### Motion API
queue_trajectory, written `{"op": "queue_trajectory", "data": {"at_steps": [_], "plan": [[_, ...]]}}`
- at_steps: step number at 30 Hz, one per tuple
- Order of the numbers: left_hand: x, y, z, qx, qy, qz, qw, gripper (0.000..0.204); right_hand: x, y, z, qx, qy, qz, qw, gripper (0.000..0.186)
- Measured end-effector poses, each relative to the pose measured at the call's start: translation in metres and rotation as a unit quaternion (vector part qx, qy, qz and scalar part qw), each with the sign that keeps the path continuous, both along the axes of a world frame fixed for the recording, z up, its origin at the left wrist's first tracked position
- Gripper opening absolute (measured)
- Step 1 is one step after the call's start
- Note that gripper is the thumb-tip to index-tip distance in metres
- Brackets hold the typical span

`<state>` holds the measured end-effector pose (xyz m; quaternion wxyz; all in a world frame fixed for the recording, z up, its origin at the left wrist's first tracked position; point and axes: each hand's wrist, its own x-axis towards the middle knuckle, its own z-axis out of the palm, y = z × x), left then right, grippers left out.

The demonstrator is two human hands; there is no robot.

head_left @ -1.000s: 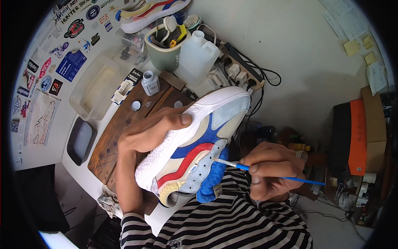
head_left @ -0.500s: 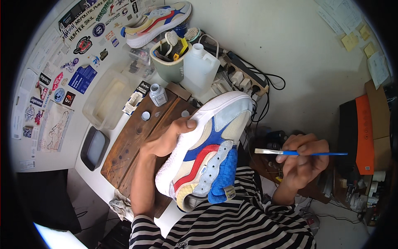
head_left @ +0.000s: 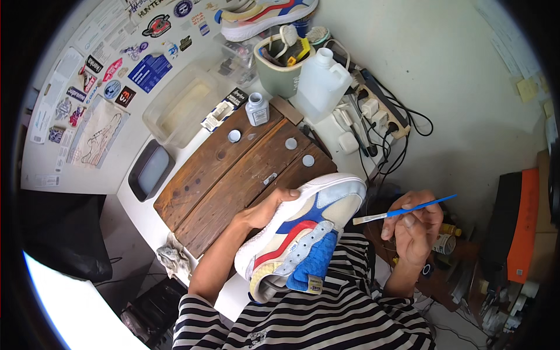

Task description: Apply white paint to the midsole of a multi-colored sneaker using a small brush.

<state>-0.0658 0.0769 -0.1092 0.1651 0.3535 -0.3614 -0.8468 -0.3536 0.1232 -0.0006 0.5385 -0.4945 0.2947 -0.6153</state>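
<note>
My left hand (head_left: pixel 265 207) is closed on a sneaker (head_left: pixel 300 233) in cream, blue and red with a white sole and a blue woven tongue, held tilted with its side facing up, low in the middle of the view. My right hand (head_left: pixel 414 230), right of the shoe, holds a thin blue paintbrush (head_left: pixel 420 206) between its fingers; its pale bristles hang just beside the shoe, apparently apart from it. A wooden board (head_left: pixel 210 181) lies beyond the shoe, bearing a small open bottle (head_left: pixel 257 114) and a few round pale discs (head_left: pixel 234 136).
Behind the board stand a clear tub (head_left: pixel 172 111), a brush-filled bucket (head_left: pixel 274 76), a plastic jug (head_left: pixel 319 87) and a second sneaker (head_left: pixel 262 20). A corded power strip (head_left: pixel 379 111) is at the back right, a dark tray (head_left: pixel 149 172) at left, an orange-black box (head_left: pixel 522 221) at far right.
The brush has left the shoe's eyelet strip and now slants up to the right. The shoe and my left hand sit lower, showing more board, and the view has shifted.
</note>
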Motion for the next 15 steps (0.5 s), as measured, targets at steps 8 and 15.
{"op": "queue_trajectory", "data": {"at_steps": [8, 15], "plan": [[-0.002, -0.007, -0.011, 0.009, -0.03, 0.028, 0.999, 0.067, 0.022, 0.0, -0.017, -0.045, 0.178, -0.041, 0.982, 0.011], [-0.002, -0.008, -0.022, -0.036, -0.021, 0.017, 0.999, 0.071, 0.032, -0.004, -0.014, -0.105, 0.297, -0.015, 0.949, 0.009]]}}
